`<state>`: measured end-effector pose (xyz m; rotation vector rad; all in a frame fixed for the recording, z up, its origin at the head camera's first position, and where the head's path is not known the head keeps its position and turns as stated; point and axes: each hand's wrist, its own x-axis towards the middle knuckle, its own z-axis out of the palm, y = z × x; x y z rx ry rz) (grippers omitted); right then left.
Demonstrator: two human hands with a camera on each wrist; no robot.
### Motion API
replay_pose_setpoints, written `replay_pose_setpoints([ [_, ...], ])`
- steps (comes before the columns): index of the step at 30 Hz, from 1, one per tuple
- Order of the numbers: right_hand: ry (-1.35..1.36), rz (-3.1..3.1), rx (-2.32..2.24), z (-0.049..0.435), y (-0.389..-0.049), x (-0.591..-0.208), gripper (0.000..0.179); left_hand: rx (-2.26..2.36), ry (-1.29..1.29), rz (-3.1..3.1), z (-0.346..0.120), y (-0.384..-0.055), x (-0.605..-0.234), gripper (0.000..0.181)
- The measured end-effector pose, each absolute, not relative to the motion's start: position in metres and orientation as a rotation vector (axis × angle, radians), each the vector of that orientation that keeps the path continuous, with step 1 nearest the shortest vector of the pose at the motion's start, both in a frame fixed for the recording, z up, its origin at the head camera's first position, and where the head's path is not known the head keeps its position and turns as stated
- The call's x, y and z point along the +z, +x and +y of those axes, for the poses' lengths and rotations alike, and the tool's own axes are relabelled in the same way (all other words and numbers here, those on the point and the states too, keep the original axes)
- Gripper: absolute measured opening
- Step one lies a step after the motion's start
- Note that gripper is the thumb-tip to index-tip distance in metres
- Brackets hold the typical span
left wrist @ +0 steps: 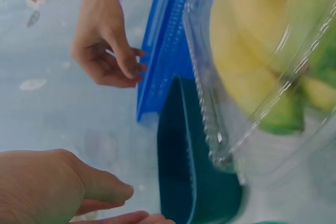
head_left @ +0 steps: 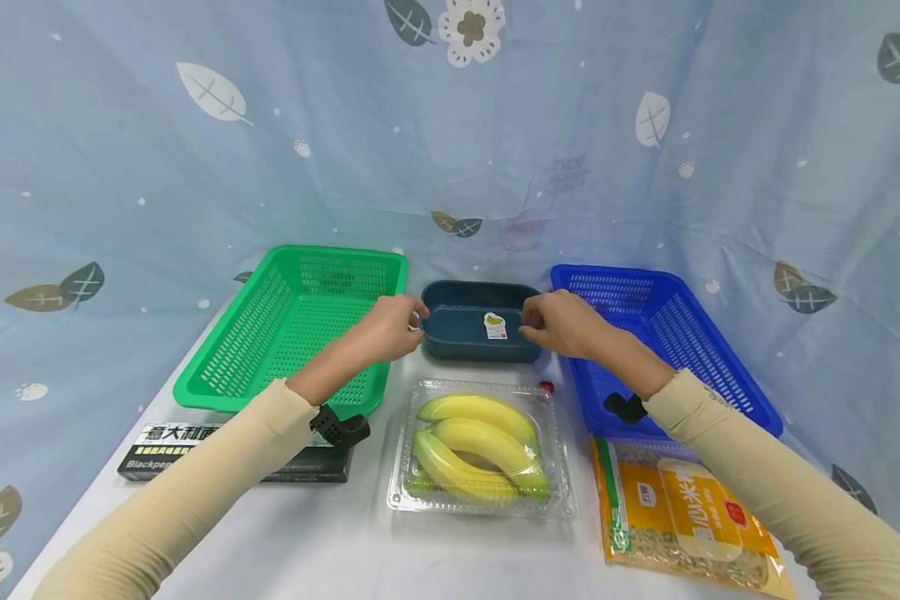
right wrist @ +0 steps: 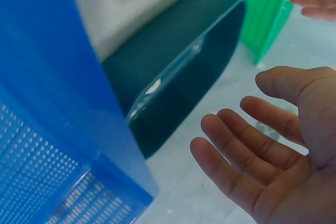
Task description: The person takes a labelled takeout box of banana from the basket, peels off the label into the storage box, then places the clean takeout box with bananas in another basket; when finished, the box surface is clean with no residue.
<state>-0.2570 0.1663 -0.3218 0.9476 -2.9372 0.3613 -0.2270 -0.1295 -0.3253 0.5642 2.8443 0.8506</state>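
A dark teal oval basin (head_left: 483, 352) stands at the back middle, a banana sticker (head_left: 495, 326) showing inside it. My left hand (head_left: 392, 328) hovers by its left end, thumb and fingers apart and nothing between them. At the opposite end is my right hand (head_left: 568, 323), its loosely bent fingers (right wrist: 223, 169) spread beside the basin in the right wrist view, holding nothing. In front of the basin lies a clear plastic clamshell box (head_left: 407, 500) with several bananas (head_left: 480, 442) inside.
On the left sits a green perforated basket (head_left: 195, 392), a black pasta box (head_left: 307, 467) before it. The right side has a blue perforated basket (head_left: 750, 412) and an orange grain bag (head_left: 645, 508). A small red thing (head_left: 546, 387) shows behind the clamshell. Patterned blue cloth (head_left: 330, 125) hangs behind.
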Motion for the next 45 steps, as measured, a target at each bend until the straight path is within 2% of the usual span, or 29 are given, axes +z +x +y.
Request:
replay_pose_setpoints([
  [7, 0.957, -2.912, 0.495, 0.163, -0.234, -0.319, 0.014, 0.938, 0.641, 2.854, -0.133, -0.197, -0.33, 0.038],
  [24, 0.926, -2.805, 0.613, 0.179, -0.187, -0.333, 0.015, 1.006, 0.73, 2.978, -0.146, -0.147, -0.348, 0.029],
  [35, 0.856, -2.752, 0.681, 0.187, -0.143, -0.345, 0.007, 0.983, 0.747, 3.002, -0.146, -0.113, -0.359, 0.031],
  [45, 0.75, -2.715, 0.675, 0.188, -0.111, -0.354, 0.016, 0.885, 0.622, 3.062, -0.145, -0.094, -0.372, 0.037],
])
